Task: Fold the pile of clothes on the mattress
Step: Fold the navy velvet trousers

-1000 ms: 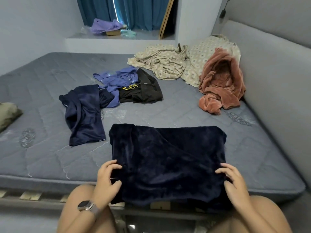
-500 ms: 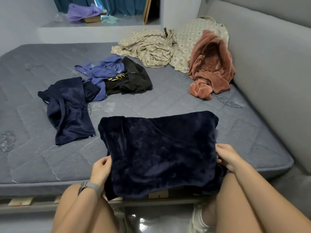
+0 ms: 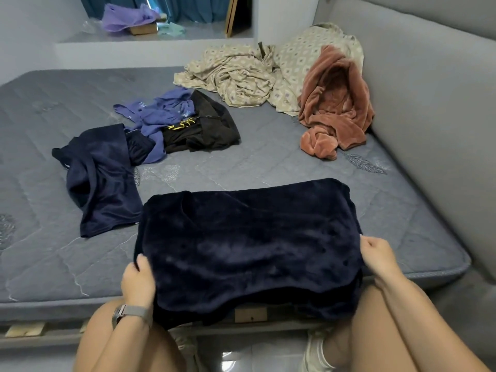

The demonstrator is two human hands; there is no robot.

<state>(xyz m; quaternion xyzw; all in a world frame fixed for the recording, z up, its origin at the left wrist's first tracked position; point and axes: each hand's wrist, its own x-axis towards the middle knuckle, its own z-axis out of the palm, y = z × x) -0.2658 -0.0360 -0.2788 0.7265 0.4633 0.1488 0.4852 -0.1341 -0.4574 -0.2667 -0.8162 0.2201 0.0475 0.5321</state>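
Observation:
A dark navy fleece garment [image 3: 249, 242] lies folded into a wide rectangle at the near edge of the grey mattress [image 3: 281, 162], its lower part hanging over the edge. My left hand [image 3: 138, 281] grips its left edge, fingers tucked under the cloth. My right hand [image 3: 377, 255] holds its right edge, with fingers curled. Further back lie a navy garment [image 3: 99, 178], a purple garment [image 3: 158, 116] and a black garment with yellow print [image 3: 204, 130], all unfolded.
A rust-pink fleece [image 3: 335, 103] and a beige patterned sheet [image 3: 241, 73] are heaped at the far right against the grey padded headboard [image 3: 429, 103]. A ledge behind the bed holds a purple cloth [image 3: 126, 18]. Wooden slats [image 3: 26, 330] show under the mattress; my knees are in front.
Both hands have slid from the garment's near edge up to its two sides and taken hold. The near part of the garment is lifted slightly.

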